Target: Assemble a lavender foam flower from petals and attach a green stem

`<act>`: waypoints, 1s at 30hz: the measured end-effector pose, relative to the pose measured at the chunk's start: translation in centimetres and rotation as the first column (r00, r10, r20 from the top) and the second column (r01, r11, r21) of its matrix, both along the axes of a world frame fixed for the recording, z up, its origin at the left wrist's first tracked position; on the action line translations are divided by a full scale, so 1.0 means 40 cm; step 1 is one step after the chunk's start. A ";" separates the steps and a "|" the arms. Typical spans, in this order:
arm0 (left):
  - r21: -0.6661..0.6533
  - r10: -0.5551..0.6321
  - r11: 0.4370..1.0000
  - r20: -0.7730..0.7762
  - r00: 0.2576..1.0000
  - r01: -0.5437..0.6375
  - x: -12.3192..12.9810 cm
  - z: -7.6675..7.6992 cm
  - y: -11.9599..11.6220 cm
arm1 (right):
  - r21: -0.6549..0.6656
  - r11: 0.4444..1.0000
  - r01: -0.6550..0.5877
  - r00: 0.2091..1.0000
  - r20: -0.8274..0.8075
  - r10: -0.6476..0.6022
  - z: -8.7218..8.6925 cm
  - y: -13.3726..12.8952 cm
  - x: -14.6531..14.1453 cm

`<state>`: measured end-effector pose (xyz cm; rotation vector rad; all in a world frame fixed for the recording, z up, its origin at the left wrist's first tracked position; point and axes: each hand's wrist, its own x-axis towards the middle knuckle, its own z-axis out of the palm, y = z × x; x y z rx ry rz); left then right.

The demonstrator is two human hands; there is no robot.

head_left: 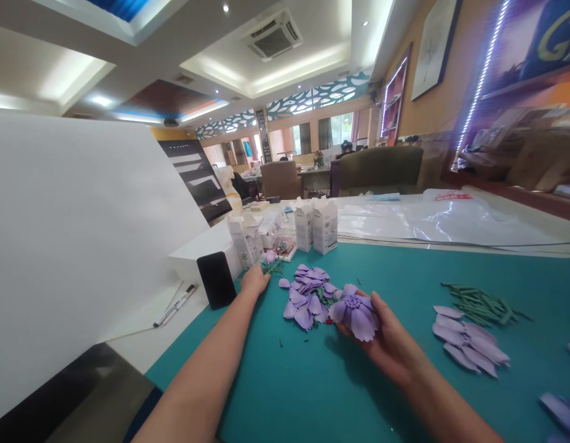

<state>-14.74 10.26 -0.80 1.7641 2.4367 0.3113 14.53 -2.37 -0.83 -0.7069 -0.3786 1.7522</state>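
Several fingers of the right hand (387, 347) support from below a purple artificial flower (356, 315) above the teal desk mat (275, 394); the left hand (254, 281) lies loosely near a small bud (270, 256).

1 o'clock: letter "G", yellow, on blue wall banner (554, 34) | 12 o'clock: dark vertical sign (264, 135), print too small to read | 1 o'clock: red print on white label (453, 197), illegible | 12 o'clock: white cartons (324, 226), small print unreadable | no numbers legible
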 end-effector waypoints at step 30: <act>0.087 -0.549 0.830 -0.045 0.835 0.550 0.171 0.241 -0.349 | 0.168 0.983 0.066 0.993 0.090 -0.082 -0.021 0.033 0.007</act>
